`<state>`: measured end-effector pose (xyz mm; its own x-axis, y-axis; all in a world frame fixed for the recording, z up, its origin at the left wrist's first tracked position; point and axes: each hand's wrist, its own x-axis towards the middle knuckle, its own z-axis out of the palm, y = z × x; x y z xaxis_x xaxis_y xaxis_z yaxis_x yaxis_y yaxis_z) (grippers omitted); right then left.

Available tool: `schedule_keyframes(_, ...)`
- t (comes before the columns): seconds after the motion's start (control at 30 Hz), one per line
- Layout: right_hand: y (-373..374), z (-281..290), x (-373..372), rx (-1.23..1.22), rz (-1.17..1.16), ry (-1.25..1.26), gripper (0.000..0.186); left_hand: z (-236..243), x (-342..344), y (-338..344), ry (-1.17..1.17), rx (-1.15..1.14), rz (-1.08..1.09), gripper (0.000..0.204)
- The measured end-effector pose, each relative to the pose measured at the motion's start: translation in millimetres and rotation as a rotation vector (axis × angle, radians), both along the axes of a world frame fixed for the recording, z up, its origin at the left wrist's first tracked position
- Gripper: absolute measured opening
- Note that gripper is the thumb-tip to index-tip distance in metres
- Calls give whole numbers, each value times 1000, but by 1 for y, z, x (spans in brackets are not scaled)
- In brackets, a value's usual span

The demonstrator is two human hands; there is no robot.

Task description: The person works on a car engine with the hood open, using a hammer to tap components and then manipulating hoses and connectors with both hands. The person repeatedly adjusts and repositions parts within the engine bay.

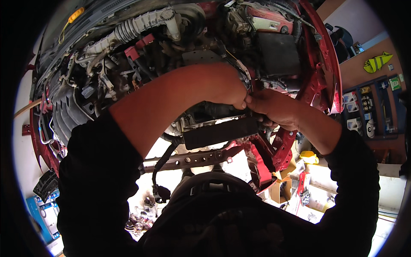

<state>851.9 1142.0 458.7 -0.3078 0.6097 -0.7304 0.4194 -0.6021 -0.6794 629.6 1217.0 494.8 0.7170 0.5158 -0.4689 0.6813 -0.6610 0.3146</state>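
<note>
My hands meet at the front of a red car's engine bay, over its right half. My left hand (229, 88) bends in from the left, with its fingertips pressed together beside my right thumb. My right hand (274, 107) is closed, its thumb on top and its fingers curled underneath. Whatever lies between the fingertips is too small and hidden to name. A thin cable (239, 64) runs down to the spot where the hands meet. Just below them sits a long black rectangular part (220, 133), in front of the engine.
A ribbed air intake hose (137, 29) crosses the bay's far left, and a black box (279, 53) stands at the right. A red front frame (261, 160) and a dark crossbar (188, 162) lie nearest me. Beneath hangs a loose connector (161, 193). Cardboard boxes (281, 188) stand at the lower right.
</note>
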Motion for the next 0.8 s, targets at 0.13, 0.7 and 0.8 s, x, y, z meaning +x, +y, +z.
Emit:
schedule_keyframes(0.13,-3,0,-3,-17,-27,-3,43,-6,-2,0,-79,31,-113,55)
schedule_keyframes(0.7,-7,25,-13,99,-109,-46,26,-11,-2,-2,-95,92,-106,53)
schedule_keyframes(0.8,-7,25,-4,246,-28,-98,24,-8,-4,-4,-82,110,-124,52)
